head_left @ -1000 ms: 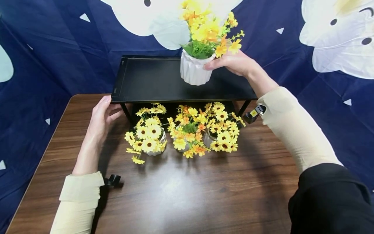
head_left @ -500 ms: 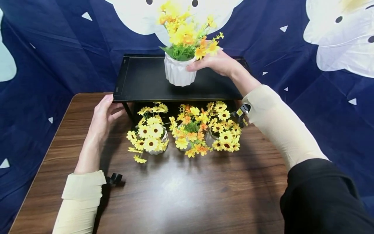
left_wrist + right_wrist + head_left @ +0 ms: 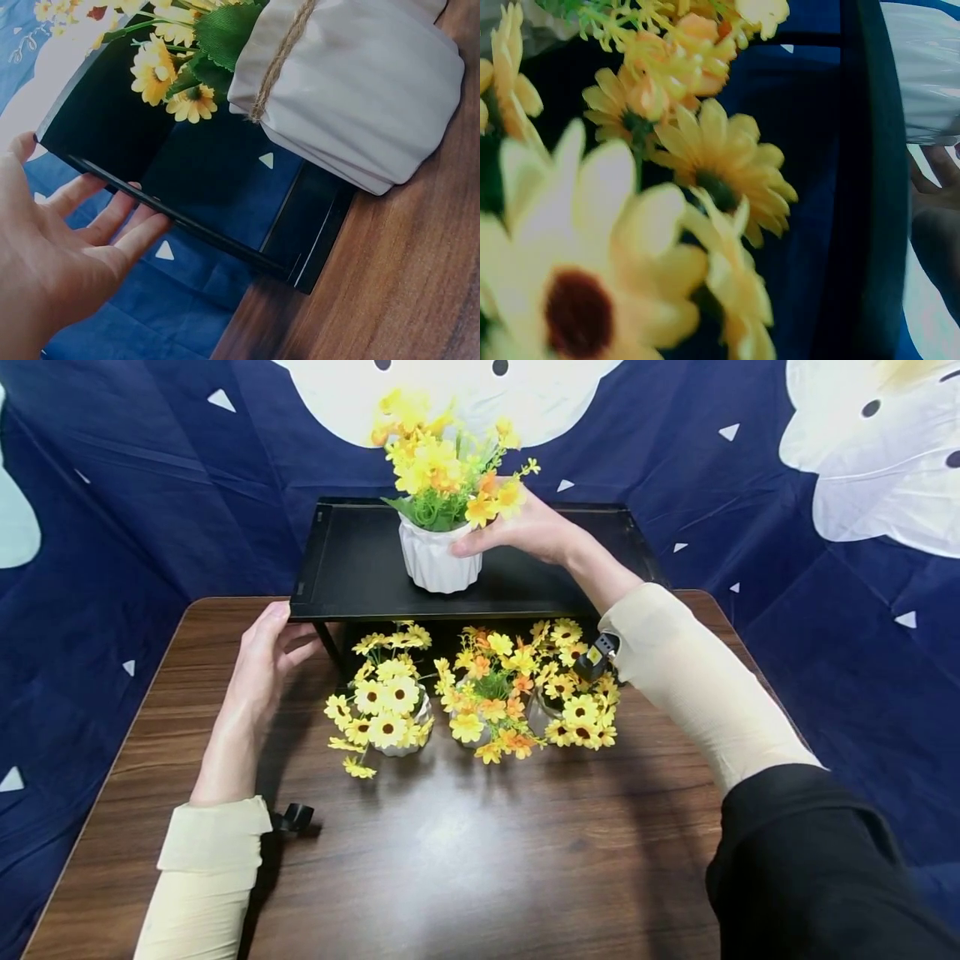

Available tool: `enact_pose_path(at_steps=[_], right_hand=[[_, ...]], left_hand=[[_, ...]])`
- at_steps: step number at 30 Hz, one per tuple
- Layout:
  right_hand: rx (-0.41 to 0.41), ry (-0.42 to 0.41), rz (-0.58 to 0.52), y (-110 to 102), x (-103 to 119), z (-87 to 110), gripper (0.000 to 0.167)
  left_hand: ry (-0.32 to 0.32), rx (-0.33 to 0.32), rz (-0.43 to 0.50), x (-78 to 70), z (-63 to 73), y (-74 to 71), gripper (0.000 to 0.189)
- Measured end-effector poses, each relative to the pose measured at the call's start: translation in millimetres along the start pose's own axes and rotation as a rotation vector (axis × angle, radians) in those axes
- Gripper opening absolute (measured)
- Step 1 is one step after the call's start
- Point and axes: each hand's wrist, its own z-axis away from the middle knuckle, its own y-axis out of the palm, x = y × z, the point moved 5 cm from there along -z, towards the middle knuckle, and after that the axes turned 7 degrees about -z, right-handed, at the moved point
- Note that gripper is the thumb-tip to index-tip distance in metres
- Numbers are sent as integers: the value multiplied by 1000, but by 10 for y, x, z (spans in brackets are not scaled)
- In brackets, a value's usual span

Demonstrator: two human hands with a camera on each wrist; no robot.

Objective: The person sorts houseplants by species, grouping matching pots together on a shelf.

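Note:
In the head view my right hand (image 3: pixel 525 531) grips a white ribbed flowerpot (image 3: pixel 438 560) of yellow and orange artificial flowers, thumb on its near side, other fingers mostly hidden behind. The pot is upright over the left half of a black two-tier shelf (image 3: pixel 352 560); whether its base touches the top is hard to tell. My left hand (image 3: pixel 258 664) holds the shelf's front left corner, thumb on the top edge. In the left wrist view its fingers (image 3: pixel 139 232) touch the thin black leg (image 3: pixel 217 238).
Below the top board stand three potted flowers: a left yellow daisy pot (image 3: pixel 386 706), a middle yellow-orange one (image 3: pixel 483 706) and a right daisy pot (image 3: pixel 573 697). They stick out in front onto the brown wooden table (image 3: pixel 450 860). A dark blue printed cloth (image 3: pixel 225 510) hangs behind.
My right hand has carried the held flowerpot leftward over the shelf top and slightly lower. My left hand has stayed at the shelf corner.

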Motion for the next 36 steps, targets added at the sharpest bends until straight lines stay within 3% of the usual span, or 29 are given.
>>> enact_pose_path(at_steps=[11, 25, 36], right_hand=[[20, 25, 24, 59, -78, -7, 90], [32, 195, 179, 77, -104, 44, 69], [71, 174, 74, 115, -131, 46, 70]], left_hand=[[-4, 2, -7, -7, 2, 5, 23], [-8, -3, -7, -25, 16, -5, 23], [-3, -5, -13, -25, 14, 0, 24]])
